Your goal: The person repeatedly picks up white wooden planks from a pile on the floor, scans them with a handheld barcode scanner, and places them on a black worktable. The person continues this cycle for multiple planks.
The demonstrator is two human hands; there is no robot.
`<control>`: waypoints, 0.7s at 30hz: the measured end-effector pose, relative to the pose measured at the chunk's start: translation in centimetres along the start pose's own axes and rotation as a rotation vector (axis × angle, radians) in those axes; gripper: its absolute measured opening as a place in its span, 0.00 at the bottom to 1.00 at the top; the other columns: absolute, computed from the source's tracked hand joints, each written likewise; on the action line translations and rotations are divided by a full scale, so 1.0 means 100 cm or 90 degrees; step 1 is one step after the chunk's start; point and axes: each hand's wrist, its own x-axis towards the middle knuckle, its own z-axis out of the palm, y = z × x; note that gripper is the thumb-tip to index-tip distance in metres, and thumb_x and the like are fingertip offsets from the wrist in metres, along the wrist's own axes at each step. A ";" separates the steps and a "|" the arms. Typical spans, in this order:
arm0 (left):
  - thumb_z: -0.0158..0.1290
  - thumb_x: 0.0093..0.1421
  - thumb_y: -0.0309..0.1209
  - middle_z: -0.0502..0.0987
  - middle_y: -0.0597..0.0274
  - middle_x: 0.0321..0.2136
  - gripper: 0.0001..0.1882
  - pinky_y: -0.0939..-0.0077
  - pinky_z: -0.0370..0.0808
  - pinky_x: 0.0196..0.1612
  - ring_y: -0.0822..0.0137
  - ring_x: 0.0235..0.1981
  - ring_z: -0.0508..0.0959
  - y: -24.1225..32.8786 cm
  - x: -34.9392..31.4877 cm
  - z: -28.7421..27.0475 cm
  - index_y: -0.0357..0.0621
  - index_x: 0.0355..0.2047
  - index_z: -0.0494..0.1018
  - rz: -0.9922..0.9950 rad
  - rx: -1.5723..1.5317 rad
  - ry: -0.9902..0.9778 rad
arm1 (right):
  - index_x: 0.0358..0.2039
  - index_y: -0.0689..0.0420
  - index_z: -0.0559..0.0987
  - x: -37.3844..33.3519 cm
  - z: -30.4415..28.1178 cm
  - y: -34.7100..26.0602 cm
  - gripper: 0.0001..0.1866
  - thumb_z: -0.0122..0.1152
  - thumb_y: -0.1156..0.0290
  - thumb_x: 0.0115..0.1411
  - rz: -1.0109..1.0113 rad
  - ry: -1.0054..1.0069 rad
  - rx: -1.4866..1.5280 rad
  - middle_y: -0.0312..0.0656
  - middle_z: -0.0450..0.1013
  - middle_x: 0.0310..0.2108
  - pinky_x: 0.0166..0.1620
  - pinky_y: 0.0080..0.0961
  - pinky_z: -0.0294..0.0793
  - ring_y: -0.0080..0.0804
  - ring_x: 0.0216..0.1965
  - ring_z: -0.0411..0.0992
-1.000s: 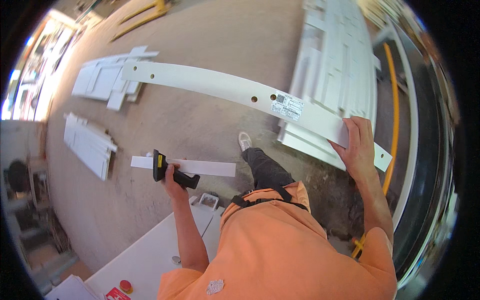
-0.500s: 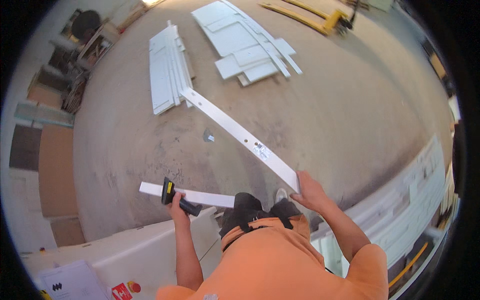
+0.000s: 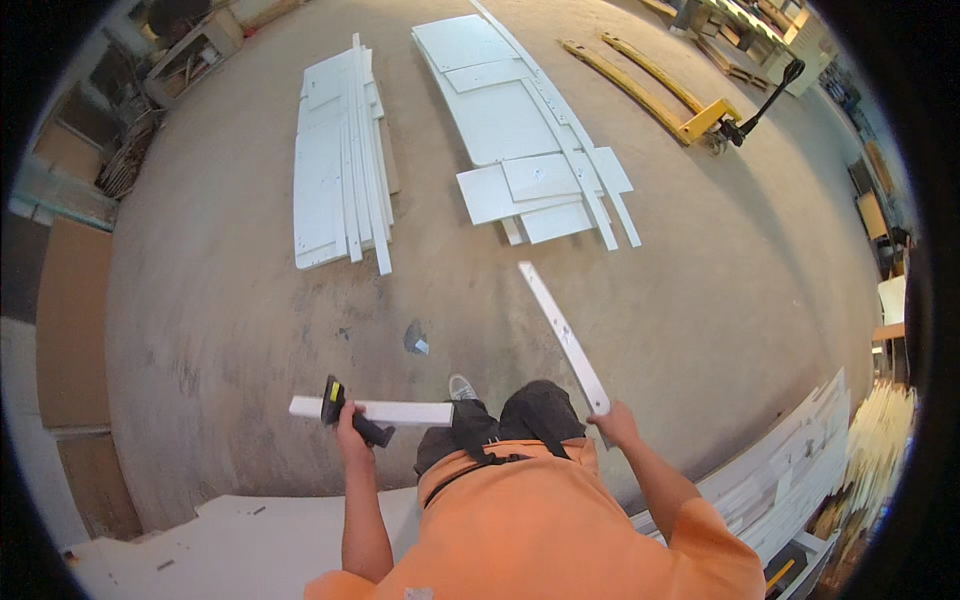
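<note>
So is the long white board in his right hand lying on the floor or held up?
Held up. The right hand grips one end of the long white board, which juts forward above the floor.

A plain white strip [image 3: 565, 338] and a short white board [image 3: 385, 411], with a black tool [image 3: 350, 418] marked yellow-green across it. An orange shirt [image 3: 540, 530] sits just below the strip. Beyond the strip lie 2 stacks of white panels [image 3: 340, 160] on grey-brown concrete floor [image 3: 200, 300]; a yellow pallet jack [image 3: 680, 100] stands past them.
</note>
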 end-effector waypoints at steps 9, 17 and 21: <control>0.62 0.58 0.36 0.79 0.66 0.29 0.16 0.80 0.67 0.18 0.75 0.22 0.76 0.069 0.087 0.241 0.44 0.43 0.73 0.103 0.109 -0.112 | 0.41 0.62 0.81 0.305 -0.104 -0.163 0.26 0.74 0.58 0.45 -0.038 0.145 0.054 0.57 0.79 0.38 0.45 0.47 0.77 0.55 0.42 0.78; 0.60 0.58 0.34 0.78 0.65 0.30 0.12 0.74 0.77 0.37 0.70 0.33 0.79 0.103 0.119 0.393 0.42 0.40 0.76 0.065 0.082 -0.175 | 0.45 0.66 0.77 0.545 -0.199 -0.246 0.26 0.67 0.59 0.51 -0.032 0.230 -0.073 0.61 0.77 0.43 0.50 0.48 0.76 0.58 0.47 0.76; 0.59 0.58 0.32 0.82 0.53 0.38 0.13 0.70 0.78 0.45 0.63 0.40 0.82 0.133 0.128 0.437 0.37 0.40 0.76 0.056 0.060 -0.271 | 0.46 0.68 0.76 0.573 -0.234 -0.293 0.28 0.67 0.57 0.52 -0.191 0.133 -0.060 0.62 0.77 0.42 0.51 0.45 0.74 0.56 0.48 0.76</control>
